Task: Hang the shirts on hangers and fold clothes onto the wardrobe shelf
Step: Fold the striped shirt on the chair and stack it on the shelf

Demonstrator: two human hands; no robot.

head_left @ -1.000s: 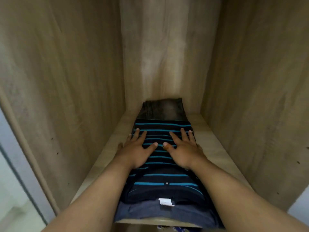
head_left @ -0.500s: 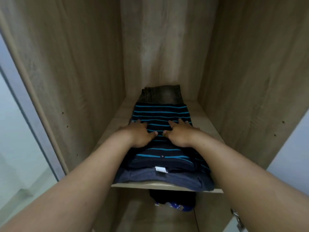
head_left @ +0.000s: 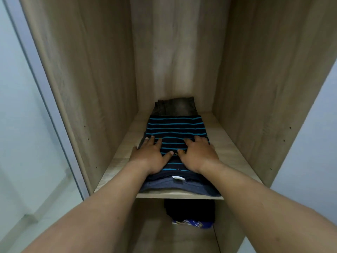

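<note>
A folded dark shirt with turquoise stripes (head_left: 175, 127) lies on top of a folded grey-blue garment (head_left: 164, 186) on the wooden wardrobe shelf (head_left: 229, 148). Behind them, against the back wall, sits a folded pair of dark grey jeans (head_left: 175, 106). My left hand (head_left: 151, 157) and my right hand (head_left: 198, 156) rest flat on the striped shirt, palms down, fingers spread, thumbs almost touching. Neither hand grips the cloth. A small white label (head_left: 178, 178) shows at the shirt's near edge.
Wooden side walls (head_left: 94, 79) close in the shelf on both sides. On the lower shelf lies a dark garment (head_left: 189, 209) over a blue patterned one (head_left: 193, 223). A pale sliding door (head_left: 23, 125) stands at the left.
The view has drawn back from the wardrobe, so the lower shelf shows. Both hands stay flat on the striped shirt; their fingers have spread again after curling.
</note>
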